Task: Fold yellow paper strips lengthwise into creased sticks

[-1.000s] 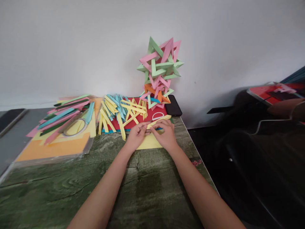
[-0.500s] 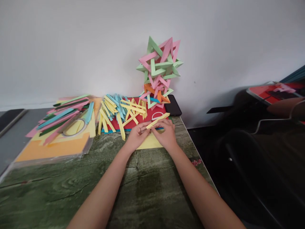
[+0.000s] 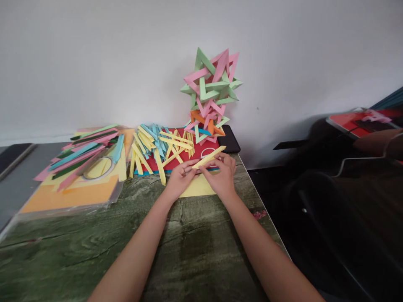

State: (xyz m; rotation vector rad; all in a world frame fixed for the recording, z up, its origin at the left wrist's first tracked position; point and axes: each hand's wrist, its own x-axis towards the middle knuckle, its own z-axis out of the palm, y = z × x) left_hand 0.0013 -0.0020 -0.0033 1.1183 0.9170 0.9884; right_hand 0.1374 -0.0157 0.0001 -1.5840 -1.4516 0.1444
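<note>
A narrow folded yellow paper strip slants up to the right between my two hands. My left hand pinches its lower left end. The fingers of my right hand close on it from the other side, thumb near the lower end. Beneath the hands lies a flat yellow paper sheet. Just behind them is a red sheet with a white ring-shaped item, partly hidden by the strip. Several folded yellow strips and blue strips are heaped to the left.
Paper star models stand against the wall, beside a black phone. At left, coloured strips and a tape roll lie on packaged orange paper. The table's right edge drops to a dark chair.
My right hand's fingers have lifted and shifted slightly right, uncovering more of the yellow strip. My left hand stays nearly in place.
</note>
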